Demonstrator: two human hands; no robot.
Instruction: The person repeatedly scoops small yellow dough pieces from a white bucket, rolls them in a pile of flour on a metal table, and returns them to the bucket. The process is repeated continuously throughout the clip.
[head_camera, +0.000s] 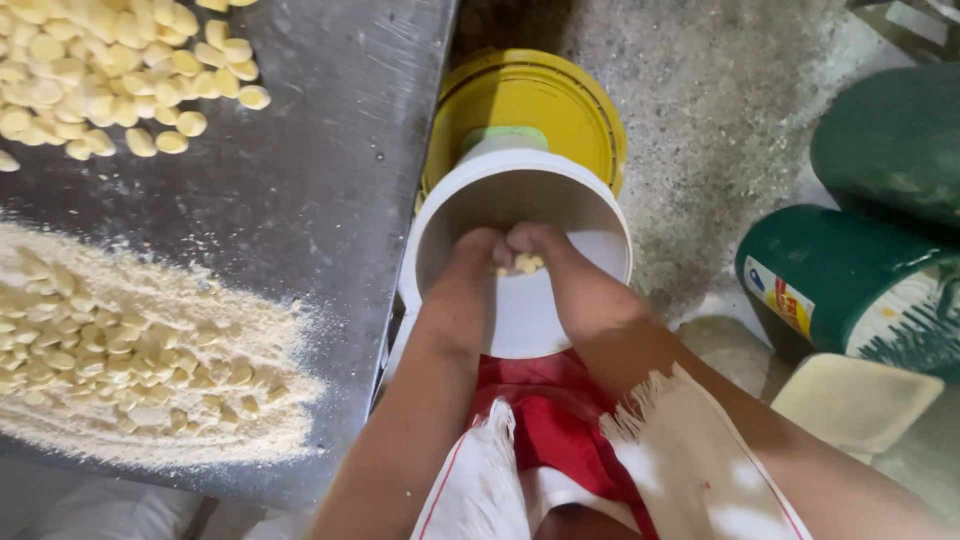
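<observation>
Both hands' fingers cup pale dough pieces inside the white bucket, fingertips hidden.

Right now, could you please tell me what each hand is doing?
Left hand: cupped, holding small pale dough pieces inside the white bucket.
Right hand: cupped, holding the same pieces.

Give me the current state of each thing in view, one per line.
Left hand: inside the white bucket, cupped around pale pieces.
Right hand: inside the bucket, pressed against the left hand.
White bucket: open, upright.
Yellow bucket: behind it, partly hidden.
Pale pieces on metal table: two heaps, nearer one floured.
Green drums: lying on their sides.
</observation>
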